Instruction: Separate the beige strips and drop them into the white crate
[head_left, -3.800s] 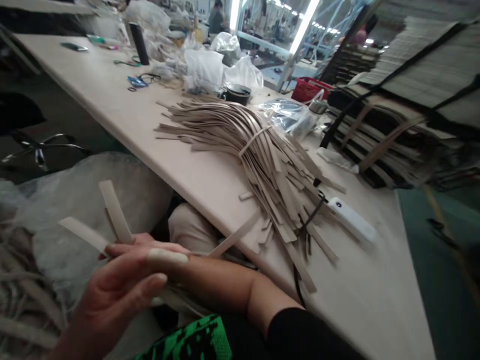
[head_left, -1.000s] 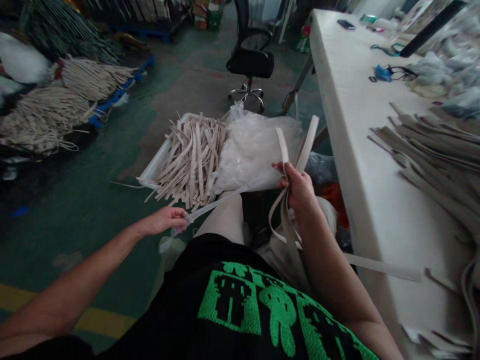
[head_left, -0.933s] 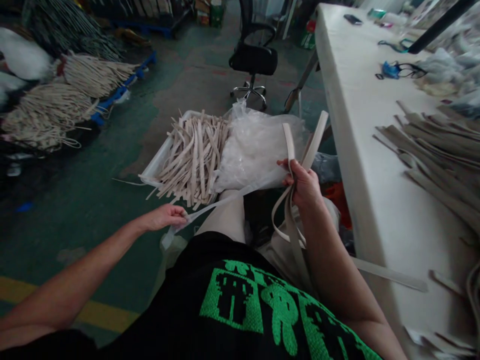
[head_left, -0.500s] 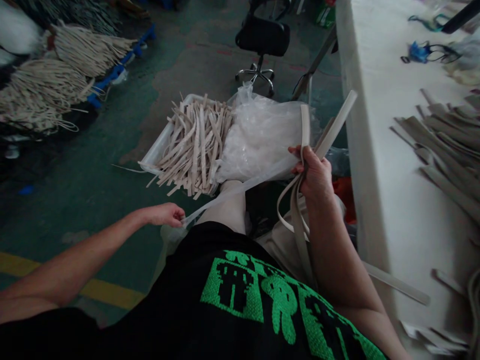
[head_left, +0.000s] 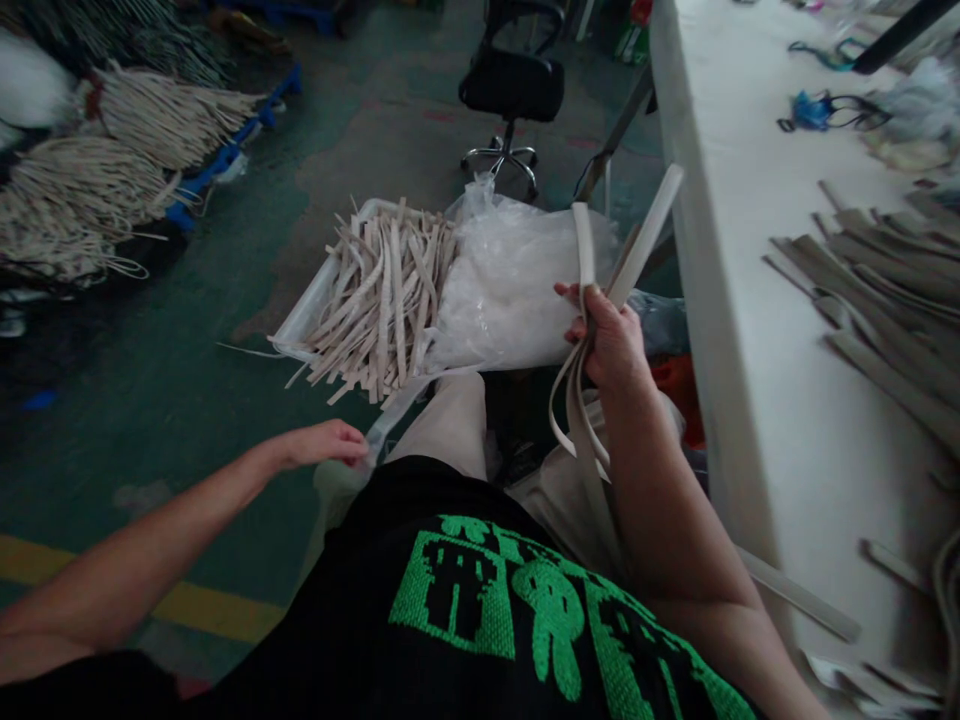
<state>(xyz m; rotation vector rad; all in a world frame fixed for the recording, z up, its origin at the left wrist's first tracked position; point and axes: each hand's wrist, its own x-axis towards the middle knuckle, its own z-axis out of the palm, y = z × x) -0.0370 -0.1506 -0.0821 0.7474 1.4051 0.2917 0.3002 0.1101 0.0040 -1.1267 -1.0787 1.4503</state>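
My right hand (head_left: 611, 335) is closed around a few long beige strips (head_left: 634, 250); their ends stick up past my fingers and the rest loops down over my lap. My left hand (head_left: 322, 443) pinches a thin clear plastic strip (head_left: 394, 418) beside my left knee. It runs up toward the clear plastic bag (head_left: 510, 285) on the floor. A white tray (head_left: 300, 322) in front of my knees holds a heap of short beige strips (head_left: 382, 300).
A long white table (head_left: 739, 330) runs along my right side, with a pile of beige strips (head_left: 885, 300) on it. A black office chair (head_left: 514, 90) stands beyond the tray. Bundles of pale cords (head_left: 90, 190) lie at the left on the green floor.
The clear plastic strip no longer stretches to my right hand; my left hand has pulled it down toward my knee. My right hand has stayed raised with its strips.
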